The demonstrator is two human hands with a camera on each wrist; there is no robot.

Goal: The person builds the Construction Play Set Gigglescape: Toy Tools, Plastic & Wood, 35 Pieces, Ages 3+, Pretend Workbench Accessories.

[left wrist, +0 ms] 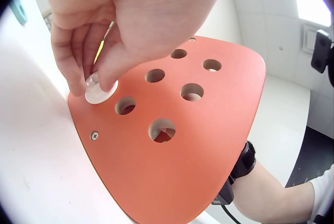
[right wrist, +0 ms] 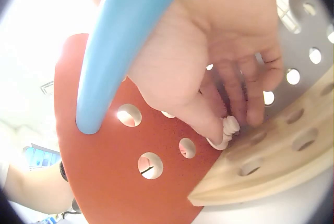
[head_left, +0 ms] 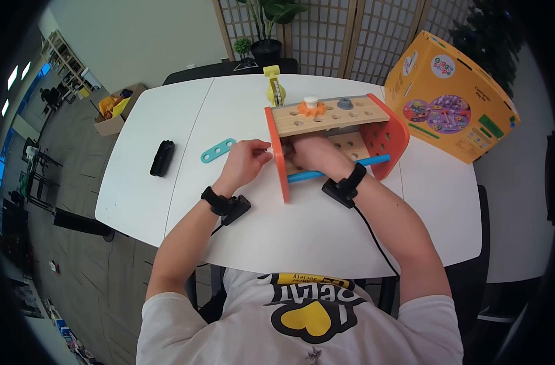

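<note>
My left hand (head_left: 244,161) is at the outer face of the toy workbench's left orange side panel (left wrist: 172,177). Its thumb and fingers pinch a white plastic bolt (left wrist: 100,94), whose round flange lies against the panel at a lower corner hole. From the other side, my right hand (head_left: 320,155) reaches inside the workbench beneath its wooden top (head_left: 332,117). There its thumb and fingertips pinch a white ridged piece (right wrist: 230,125) against the panel's inner face, just above the lower wooden shelf (right wrist: 271,166). In the right wrist view, a blue bar (right wrist: 122,41) crosses in front of the right hand.
An orange gear (head_left: 312,109) with a white knob and a grey nut (head_left: 345,104) sit on the top. A yellow toy (head_left: 275,88) stands behind. To the left lie a teal strip (head_left: 218,151) and a black case (head_left: 162,158). A large orange box (head_left: 451,97) stands at right.
</note>
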